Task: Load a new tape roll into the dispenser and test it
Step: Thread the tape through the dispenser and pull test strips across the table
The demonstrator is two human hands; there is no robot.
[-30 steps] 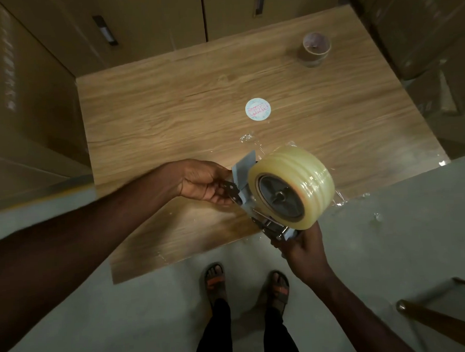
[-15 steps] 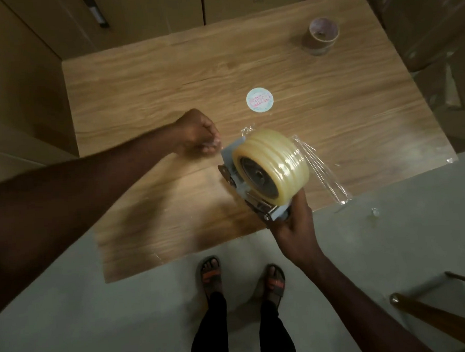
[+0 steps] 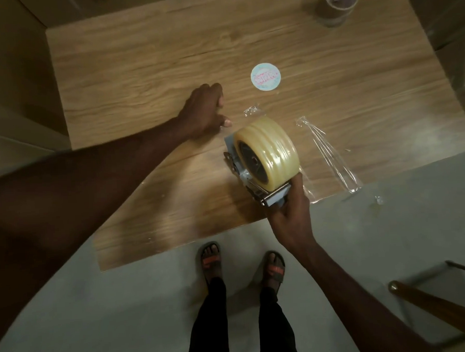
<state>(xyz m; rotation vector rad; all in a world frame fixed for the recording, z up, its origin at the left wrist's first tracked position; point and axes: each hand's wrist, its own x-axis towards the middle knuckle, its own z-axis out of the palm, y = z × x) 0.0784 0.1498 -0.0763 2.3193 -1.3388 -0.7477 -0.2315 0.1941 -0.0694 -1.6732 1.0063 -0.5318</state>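
A thick roll of clear tape (image 3: 271, 149) sits on the hub of a grey tape dispenser (image 3: 277, 197), which stands low over the near right part of the wooden table (image 3: 139, 73). My right hand (image 3: 290, 216) is closed around the dispenser's handle from the near side. My left hand (image 3: 205, 110) rests on the table left of and beyond the roll, fingers curled and thumb pointing toward the dispenser. I cannot make out any clear tape between its fingers.
A round printed sticker (image 3: 265, 76) lies flat beyond the roll. An empty cardboard core (image 3: 336, 3) stands at the far right corner. Crumpled clear wrapper (image 3: 330, 154) lies right of the dispenser near the table edge. A wooden chair part (image 3: 434, 299) is at the lower right, and my sandalled feet (image 3: 211, 260) stand below the table's front edge.
My left hand let go of the dispenser's front and moved left and away over the table. My right hand lowered the dispenser toward the tabletop.
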